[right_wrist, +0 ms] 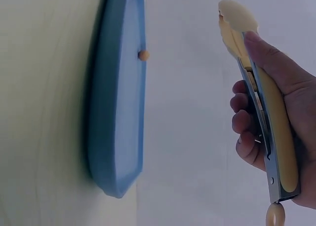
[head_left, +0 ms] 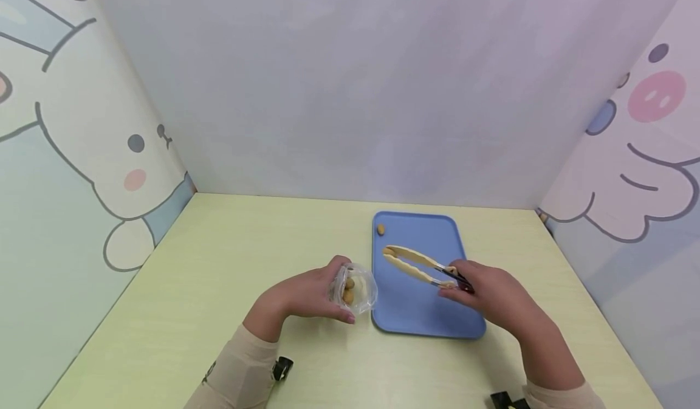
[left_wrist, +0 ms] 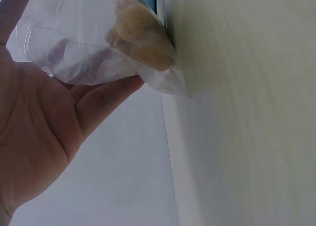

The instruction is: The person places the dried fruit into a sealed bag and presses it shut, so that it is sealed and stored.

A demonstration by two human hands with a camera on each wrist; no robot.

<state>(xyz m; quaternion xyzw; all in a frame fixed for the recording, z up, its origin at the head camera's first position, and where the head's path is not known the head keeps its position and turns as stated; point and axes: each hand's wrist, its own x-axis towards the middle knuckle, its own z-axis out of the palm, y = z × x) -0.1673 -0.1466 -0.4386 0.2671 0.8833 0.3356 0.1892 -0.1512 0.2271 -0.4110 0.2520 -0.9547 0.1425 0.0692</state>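
My left hand (head_left: 314, 290) holds a clear plastic bag (head_left: 367, 288) with its mouth spread wide, thumb and fingers around its sides. Several rounded brown nut-like pieces (left_wrist: 140, 33) lie at the bottom of the bag. Over the blue tray (head_left: 421, 318), my right hand (head_left: 492, 290) grips a pair of tongs (right_wrist: 281, 132) with cream tips and metal arms. A small brown piece (head_left: 389, 251) appears between the tong tips, which point left toward the bag. Another brown piece (head_left: 380, 230) rests in the tray's far left corner.
A pale yellow table (head_left: 219, 245) carries the tray on its right half. A plain light wall (head_left: 350, 93) stands behind it. Side panels printed with a cartoon rabbit (head_left: 109, 154) and a cartoon pig (head_left: 645, 154) border the left and right.
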